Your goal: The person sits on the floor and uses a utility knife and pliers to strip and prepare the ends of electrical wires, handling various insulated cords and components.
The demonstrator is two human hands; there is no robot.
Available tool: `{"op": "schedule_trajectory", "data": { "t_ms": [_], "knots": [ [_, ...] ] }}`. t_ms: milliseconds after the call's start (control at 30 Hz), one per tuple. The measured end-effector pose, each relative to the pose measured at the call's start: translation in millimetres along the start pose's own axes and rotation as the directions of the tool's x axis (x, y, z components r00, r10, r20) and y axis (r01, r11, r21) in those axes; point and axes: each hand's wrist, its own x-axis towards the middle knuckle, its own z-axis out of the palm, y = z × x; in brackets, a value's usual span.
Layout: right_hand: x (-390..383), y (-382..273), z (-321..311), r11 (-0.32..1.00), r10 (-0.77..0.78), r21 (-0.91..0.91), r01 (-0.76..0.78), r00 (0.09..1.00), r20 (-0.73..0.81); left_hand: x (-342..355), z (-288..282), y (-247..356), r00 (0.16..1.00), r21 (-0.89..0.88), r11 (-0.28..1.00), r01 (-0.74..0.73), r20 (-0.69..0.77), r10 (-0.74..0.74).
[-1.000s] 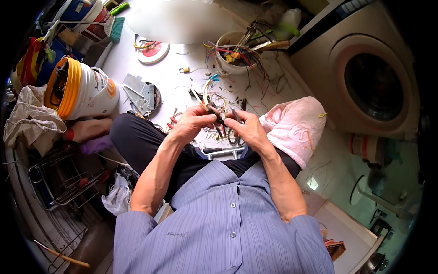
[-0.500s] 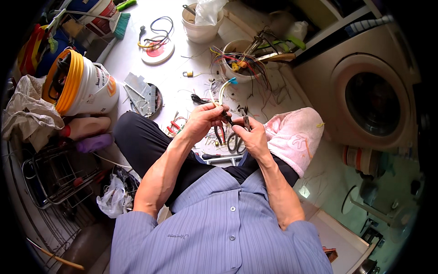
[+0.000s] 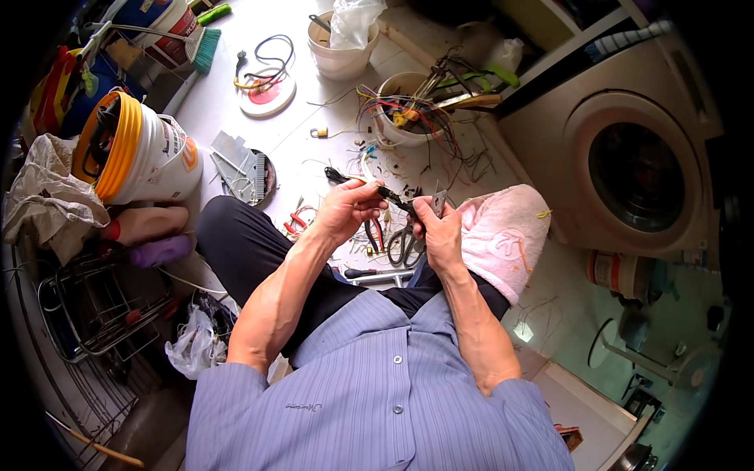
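I sit on the floor with my hands over my knees. My left hand (image 3: pixel 344 213) pinches a thin black cable (image 3: pixel 390 195) that runs from the floor across to my right hand (image 3: pixel 437 233). My right hand grips a small metal-jawed hand tool (image 3: pixel 437 202), its jaws on the cable's end. Below the hands, scissors (image 3: pixel 402 245) and red-handled pliers (image 3: pixel 297 223) lie on the white floor. A pink towel (image 3: pixel 503 235) covers my right knee.
A white bowl full of coloured wires (image 3: pixel 402 118) stands ahead, with a white tub (image 3: pixel 339 49) and a round red-and-white disc (image 3: pixel 267 94) behind it. At the left are an orange-rimmed white bucket (image 3: pixel 137 157) and a wire rack (image 3: pixel 90 306). A washing machine (image 3: pixel 632 173) is at the right.
My hands have drawn a little apart, and the black cable now stretches between them. The view has shifted so that more of the floor ahead shows.
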Motion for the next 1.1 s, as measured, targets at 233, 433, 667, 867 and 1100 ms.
{"op": "schedule_trajectory", "data": {
  "t_ms": [233,433,667,867,1100],
  "knots": [
    [-2.2,-5.2,-2.5,0.977,-0.137,-0.165,0.137,0.99,0.01,-0.9,0.2,3.9,0.996,0.037,0.999,-0.031,0.079,0.028],
    [-4.7,-6.5,-2.7,0.965,-0.202,-0.172,0.199,0.979,0.0,1.6,-4.0,-0.9,0.983,-0.002,0.997,-0.077,0.167,0.076],
    [-1.8,-1.9,-7.4,0.966,-0.229,-0.132,0.222,0.972,-0.042,3.2,-1.1,-3.1,0.982,0.015,0.997,-0.07,0.175,0.066],
    [0.2,-2.1,-7.6,0.969,-0.246,-0.018,0.245,0.967,-0.067,9.2,-5.4,-8.0,0.962,-0.034,0.995,-0.094,0.256,0.099],
    [2.0,-3.4,-8.4,0.961,-0.276,-0.006,0.277,0.957,-0.092,-7.8,9.0,4.0,0.988,0.085,0.996,-0.02,0.155,0.006]
  ]
}}
